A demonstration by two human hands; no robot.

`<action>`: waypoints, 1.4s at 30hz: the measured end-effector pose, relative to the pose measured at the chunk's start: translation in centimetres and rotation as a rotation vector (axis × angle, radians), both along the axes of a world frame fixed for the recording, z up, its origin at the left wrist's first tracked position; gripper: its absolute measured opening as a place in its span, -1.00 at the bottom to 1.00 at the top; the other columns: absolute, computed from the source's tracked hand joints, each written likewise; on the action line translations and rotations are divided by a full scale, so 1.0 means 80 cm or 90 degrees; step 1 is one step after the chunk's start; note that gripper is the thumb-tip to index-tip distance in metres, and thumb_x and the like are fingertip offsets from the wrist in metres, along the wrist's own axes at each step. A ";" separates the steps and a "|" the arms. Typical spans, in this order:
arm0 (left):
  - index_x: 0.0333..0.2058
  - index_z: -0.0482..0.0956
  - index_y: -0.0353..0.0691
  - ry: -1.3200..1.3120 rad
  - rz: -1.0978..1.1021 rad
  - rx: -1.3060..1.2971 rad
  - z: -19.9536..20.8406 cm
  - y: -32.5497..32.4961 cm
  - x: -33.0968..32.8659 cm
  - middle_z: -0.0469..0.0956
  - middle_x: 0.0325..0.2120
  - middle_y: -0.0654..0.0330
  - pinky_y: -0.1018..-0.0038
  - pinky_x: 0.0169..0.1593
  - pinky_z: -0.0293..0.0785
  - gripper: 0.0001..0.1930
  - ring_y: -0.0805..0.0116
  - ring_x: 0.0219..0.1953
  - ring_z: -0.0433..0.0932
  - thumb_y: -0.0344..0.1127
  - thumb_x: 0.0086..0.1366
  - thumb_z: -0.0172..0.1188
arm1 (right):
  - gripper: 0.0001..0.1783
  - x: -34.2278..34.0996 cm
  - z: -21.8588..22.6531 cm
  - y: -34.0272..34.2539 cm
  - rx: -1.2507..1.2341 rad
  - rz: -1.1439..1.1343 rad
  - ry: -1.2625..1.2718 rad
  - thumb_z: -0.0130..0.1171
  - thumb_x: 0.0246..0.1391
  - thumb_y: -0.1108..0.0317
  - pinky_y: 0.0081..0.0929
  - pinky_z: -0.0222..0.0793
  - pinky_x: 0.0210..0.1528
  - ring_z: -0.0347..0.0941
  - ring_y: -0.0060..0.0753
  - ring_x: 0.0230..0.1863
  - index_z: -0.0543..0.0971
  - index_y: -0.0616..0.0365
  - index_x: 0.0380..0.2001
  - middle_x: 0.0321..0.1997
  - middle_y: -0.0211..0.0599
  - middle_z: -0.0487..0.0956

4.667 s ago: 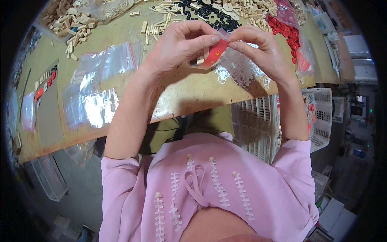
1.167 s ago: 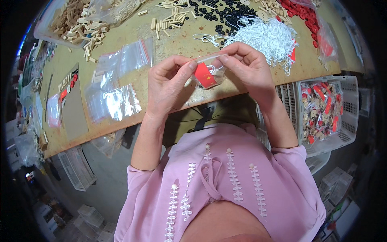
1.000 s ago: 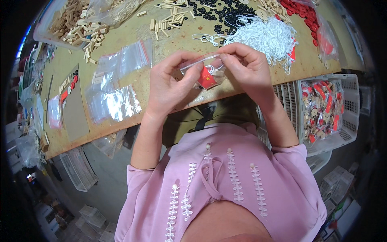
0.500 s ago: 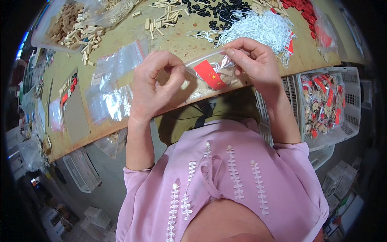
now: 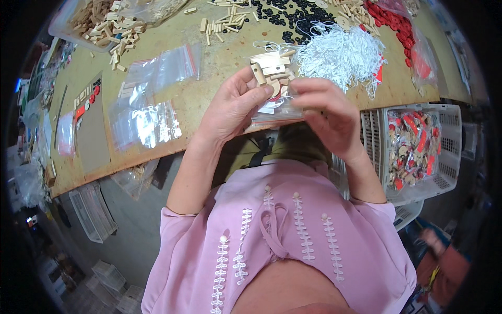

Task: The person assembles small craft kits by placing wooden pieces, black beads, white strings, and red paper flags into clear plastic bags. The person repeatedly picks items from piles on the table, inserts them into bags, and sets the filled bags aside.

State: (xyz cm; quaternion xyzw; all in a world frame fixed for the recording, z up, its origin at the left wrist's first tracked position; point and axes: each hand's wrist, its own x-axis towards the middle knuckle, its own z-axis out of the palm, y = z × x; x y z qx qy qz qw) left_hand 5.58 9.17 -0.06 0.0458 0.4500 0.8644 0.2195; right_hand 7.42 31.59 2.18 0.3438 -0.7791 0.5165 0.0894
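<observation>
My left hand (image 5: 238, 102) is closed on a small clear zip bag (image 5: 277, 116), its thumb pressed against a round wooden piece. Pale wooden blocks (image 5: 272, 64), some with drilled holes, are bunched at the bag's far end, and a loop of white string shows below them. Whether every block lies inside the film is hard to tell. Beside the bag's right edge is my right hand (image 5: 329, 112), somewhat blurred, its fingers stretched out and apart from the thumb. I see nothing held in it.
White string (image 5: 342, 57) lies heaped beyond my right hand, near black rings (image 5: 293, 26) and red rings (image 5: 392, 26). Flat zip bags (image 5: 151, 125) and a sample card (image 5: 91, 136) lie left. A crate (image 5: 449, 152) of filled bags stands right; another person's arm (image 5: 452, 267) shows below.
The bag has been turned, so wooden blocks now show instead of the red flag card. My right hand has let go of its edge; my left hand has moved rightward and grips the bag.
</observation>
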 end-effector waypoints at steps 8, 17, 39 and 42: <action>-0.01 0.60 -0.32 0.091 -0.059 -0.226 -0.003 0.001 0.011 0.58 -0.43 0.42 0.68 -0.50 0.19 -0.76 0.75 -0.51 0.32 -0.32 0.46 0.18 | -0.62 -0.012 -0.009 -0.029 -0.345 0.012 -0.607 0.22 0.31 0.30 -0.59 0.52 -0.03 0.54 -0.61 -0.06 0.52 0.29 0.10 0.00 -0.33 0.61; -0.16 0.63 -0.34 0.095 0.049 -0.286 -0.019 -0.007 0.007 0.57 -0.54 0.34 0.62 -0.34 0.36 -0.53 0.64 -0.46 0.42 -0.05 0.59 -0.13 | -0.59 -0.014 -0.021 -0.022 -0.520 -0.004 -0.659 -0.07 0.44 0.38 -0.43 0.57 0.12 0.59 -0.25 0.11 0.34 0.36 0.25 0.15 -0.02 0.56; -0.19 0.64 -0.29 0.225 0.082 -0.514 -0.025 0.004 0.021 0.66 -0.42 0.23 0.54 -0.32 0.53 -0.87 0.52 -0.41 0.60 -0.38 0.42 0.17 | -0.71 0.192 -0.072 0.453 -0.817 -0.586 -0.311 0.15 0.30 0.37 -0.32 0.52 0.00 0.53 -0.30 0.01 0.54 0.19 0.04 0.05 -0.19 0.59; -0.26 0.62 -0.31 0.296 0.050 -0.502 -0.015 -0.002 0.019 0.60 -0.52 0.26 0.59 -0.43 0.43 -0.90 0.61 -0.51 0.50 -0.40 0.41 0.21 | -0.63 0.165 -0.122 0.515 -0.841 -0.271 -0.392 0.09 0.35 0.39 -0.37 0.45 0.03 0.45 -0.31 0.08 0.46 0.25 0.17 0.15 -0.16 0.52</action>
